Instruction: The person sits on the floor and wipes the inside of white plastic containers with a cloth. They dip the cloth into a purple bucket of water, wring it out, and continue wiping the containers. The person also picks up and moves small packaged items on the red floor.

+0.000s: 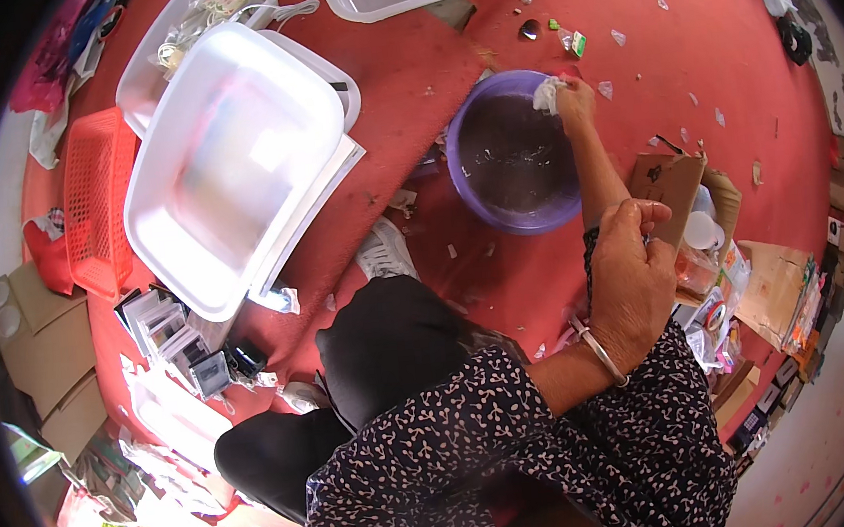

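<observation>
My right hand (577,101) is closed on a crumpled white cloth (548,96) at the right rim of a purple basin (465,185). Dark, cloudy water with pale flecks fills the basin. A bit of red shows beside the fingers. Across my body reaches my left hand (634,280), a metal bangle on its wrist. Its fingers are curled round my right forearm at the patterned sleeve (591,249), and their tips are partly hidden.
White plastic tubs (243,169) stand at the left beside a red slotted basket (101,206). An opened cardboard box (671,181) with packaged goods is close on my right. Litter scraps and a small green-and-white packet (579,45) lie on the red floor covering.
</observation>
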The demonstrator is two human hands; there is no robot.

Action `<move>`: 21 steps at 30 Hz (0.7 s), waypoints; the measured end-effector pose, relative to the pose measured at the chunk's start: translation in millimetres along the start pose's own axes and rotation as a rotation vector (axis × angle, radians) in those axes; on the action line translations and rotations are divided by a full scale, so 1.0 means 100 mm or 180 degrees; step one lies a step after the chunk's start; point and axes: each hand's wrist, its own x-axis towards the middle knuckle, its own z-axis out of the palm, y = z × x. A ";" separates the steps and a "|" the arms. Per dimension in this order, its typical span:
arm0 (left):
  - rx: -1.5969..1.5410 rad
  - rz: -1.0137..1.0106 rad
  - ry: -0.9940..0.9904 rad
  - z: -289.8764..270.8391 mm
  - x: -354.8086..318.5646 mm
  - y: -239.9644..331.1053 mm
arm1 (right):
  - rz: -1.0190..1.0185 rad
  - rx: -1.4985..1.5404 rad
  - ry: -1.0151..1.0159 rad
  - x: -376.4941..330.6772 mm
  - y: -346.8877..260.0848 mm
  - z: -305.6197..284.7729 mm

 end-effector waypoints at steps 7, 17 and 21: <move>-0.0092 0.0107 0.0108 -0.07 -0.01 0.02 | -0.0490 -0.1805 -0.0353 -0.16 -0.60 0.46; -0.0106 0.0004 0.0076 -0.10 0.04 0.05 | -0.1746 -0.0855 -0.1127 -1.36 -0.73 0.67; -0.0155 -0.0132 -0.0010 -0.05 0.00 0.05 | -0.0754 -0.0370 -0.1642 -1.57 -0.02 0.37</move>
